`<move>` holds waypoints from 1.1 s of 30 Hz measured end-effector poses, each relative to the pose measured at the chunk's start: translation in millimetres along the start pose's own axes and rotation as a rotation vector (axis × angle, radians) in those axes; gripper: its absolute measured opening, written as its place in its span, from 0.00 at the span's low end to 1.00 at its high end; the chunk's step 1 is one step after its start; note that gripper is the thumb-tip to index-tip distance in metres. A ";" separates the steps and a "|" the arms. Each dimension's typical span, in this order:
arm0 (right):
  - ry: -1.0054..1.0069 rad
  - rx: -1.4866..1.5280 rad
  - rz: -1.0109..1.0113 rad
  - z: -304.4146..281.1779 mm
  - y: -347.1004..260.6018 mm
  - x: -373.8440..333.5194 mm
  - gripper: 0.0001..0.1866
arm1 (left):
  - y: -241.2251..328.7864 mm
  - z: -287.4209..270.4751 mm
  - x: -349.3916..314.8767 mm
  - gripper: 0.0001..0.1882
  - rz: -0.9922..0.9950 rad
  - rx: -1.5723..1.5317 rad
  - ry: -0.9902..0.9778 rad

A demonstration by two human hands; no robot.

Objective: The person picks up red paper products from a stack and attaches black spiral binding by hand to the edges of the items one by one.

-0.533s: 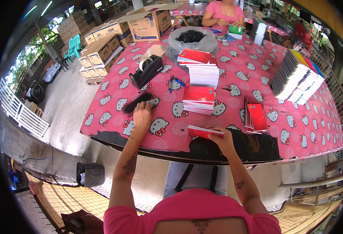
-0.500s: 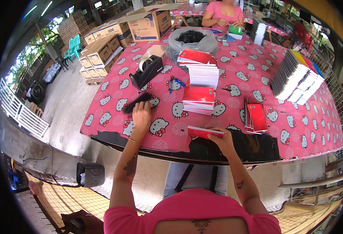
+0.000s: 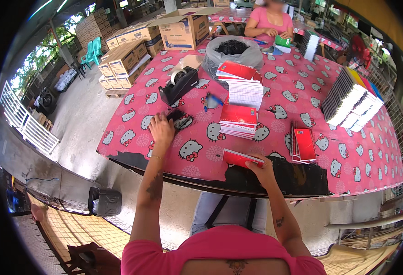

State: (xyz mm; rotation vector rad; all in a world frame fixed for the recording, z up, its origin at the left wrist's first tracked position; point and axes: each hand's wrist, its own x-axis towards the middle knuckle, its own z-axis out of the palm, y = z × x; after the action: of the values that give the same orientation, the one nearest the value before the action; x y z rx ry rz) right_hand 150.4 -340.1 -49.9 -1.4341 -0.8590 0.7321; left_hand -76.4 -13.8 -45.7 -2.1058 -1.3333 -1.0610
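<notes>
In my right hand (image 3: 262, 168) is a small red notebook (image 3: 239, 158), gripped at its right end and tilted above the table's near edge. My left hand (image 3: 162, 130) rests with fingers apart at the left side of a loose heap of black binding coils (image 3: 181, 120); its fingertips touch the heap. Beyond the red notebook stands a pile of red-covered notebooks (image 3: 239, 114), with a taller stack of white-paged ones (image 3: 246, 94) behind it. Several red notebooks with black coils (image 3: 304, 144) lie to the right.
A black tape dispenser (image 3: 181, 86) and blue-handled pliers (image 3: 213, 101) lie past the coils. A clear plastic bag (image 3: 209, 64) stands behind. Bound notebooks (image 3: 348, 103) rise at right. Across the pink table, a person (image 3: 271, 25) handles a green notebook. Cartons (image 3: 178, 34) stand far left.
My left hand has slid slightly left and nearer, and the coils now show to its right, more spread out. My right hand still holds the red notebook, whose cover now faces up more.
</notes>
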 end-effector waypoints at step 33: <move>-0.104 -0.035 -0.031 8.7 -2.3 4.7 0.16 | 94.7 -136.9 -59.7 0.09 0.058 -1.036 -0.440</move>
State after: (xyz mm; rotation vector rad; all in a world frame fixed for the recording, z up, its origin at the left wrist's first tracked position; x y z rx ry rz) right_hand 145.3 -331.7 -47.7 -1.4205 -0.9770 0.7764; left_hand -57.6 -184.7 -4.6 -3.2494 -0.9383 -1.5283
